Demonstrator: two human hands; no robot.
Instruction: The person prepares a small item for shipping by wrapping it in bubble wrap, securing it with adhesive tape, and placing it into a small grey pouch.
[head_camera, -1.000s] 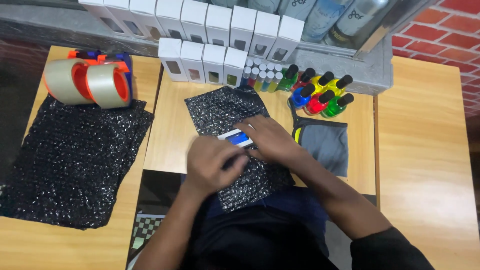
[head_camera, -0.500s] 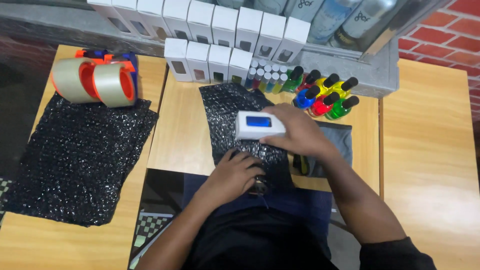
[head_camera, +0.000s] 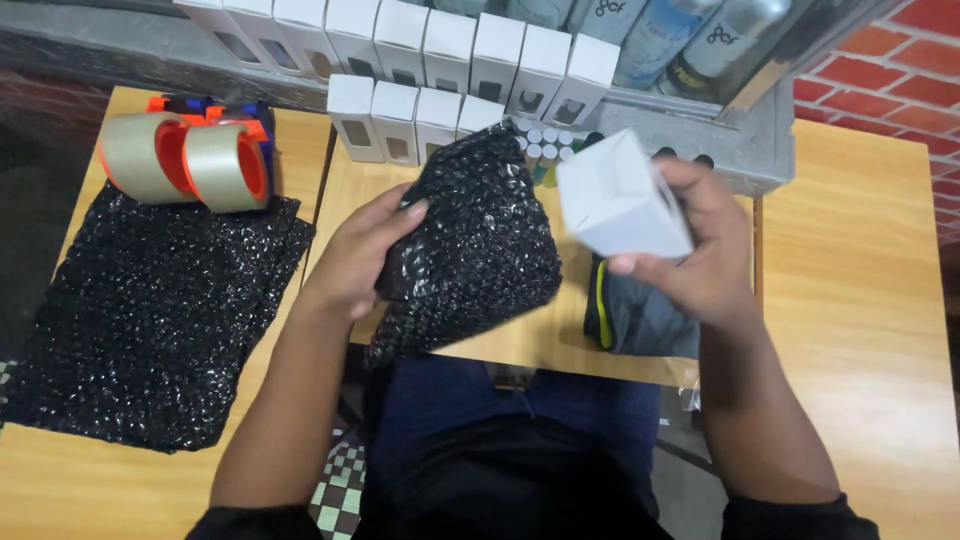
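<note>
The left hand had its grip closed on a black bubble-wrap sheet, thumb on top near the upper edge and fingers tucked under the fold, so the sheet was lifted and bunched above the middle of the worktop, its lower edge hanging toward the person's lap. The right hand held a small white box just right of the sheet, raised off the worktop and tilted, with fingers wrapped round its far side and the thumb along its lower edge. Box and sheet were close, perhaps just touching at the box's left edge; I could not tell for sure.

Under the right hand lay a grey pouch with a yellow-green stripe, flat on the worktop near its front edge. Behind the sheet stood a row of white boxes, with a second row above them on a grey shelf. Small bottle caps showed between the sheet and the held box, mostly hidden.

To the left, on a separate wooden surface, a larger pile of black bubble wrap lay spread out. Two rolls of clear tape with orange cores stood on edge at its far end, touching each other.
</note>
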